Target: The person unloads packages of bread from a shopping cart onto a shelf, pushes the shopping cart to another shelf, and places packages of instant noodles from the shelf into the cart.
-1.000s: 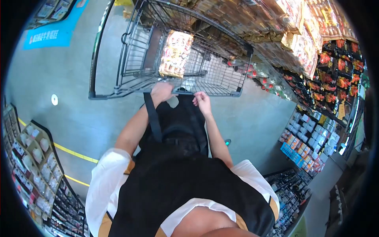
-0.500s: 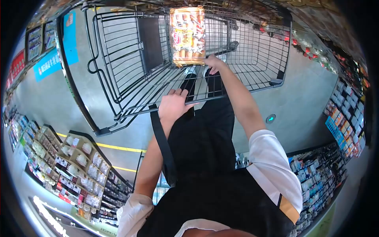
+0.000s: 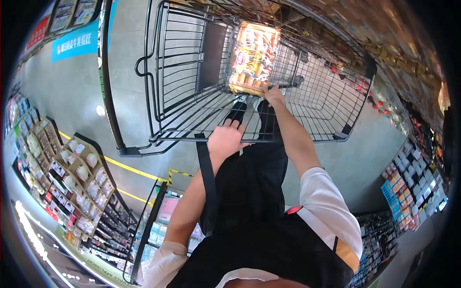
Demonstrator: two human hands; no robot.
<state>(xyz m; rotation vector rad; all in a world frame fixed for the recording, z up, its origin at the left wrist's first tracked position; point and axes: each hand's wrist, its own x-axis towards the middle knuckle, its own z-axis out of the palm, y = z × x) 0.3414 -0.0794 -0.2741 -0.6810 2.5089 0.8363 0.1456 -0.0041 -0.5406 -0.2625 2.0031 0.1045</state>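
Observation:
A black wire shopping cart (image 3: 326, 140) stands in front of me. Its near side rail lies under my left hand (image 3: 227, 139), whose fingers curl over it. Inside the basket is a clear and orange bag of small bread rolls (image 3: 254, 57) with a red logo and Chinese lettering. My right hand (image 3: 274, 97) reaches over the rail into the cart and pinches the bag's lower right corner. Part of that grip is hidden behind the hand. A black strap (image 3: 205, 177) hangs along my left forearm.
Packed shelves (image 3: 408, 192) rise on the right, and plastic-wrapped goods (image 3: 398, 53) line the upper right. At the left stand a display rack (image 3: 79, 168) and a blue sign (image 3: 74, 45). Yellow tape (image 3: 129, 168) marks the grey floor.
The cart, the bag and both hands sit further right and a little lower in the view, and the bag leans more. Both hands keep their holds.

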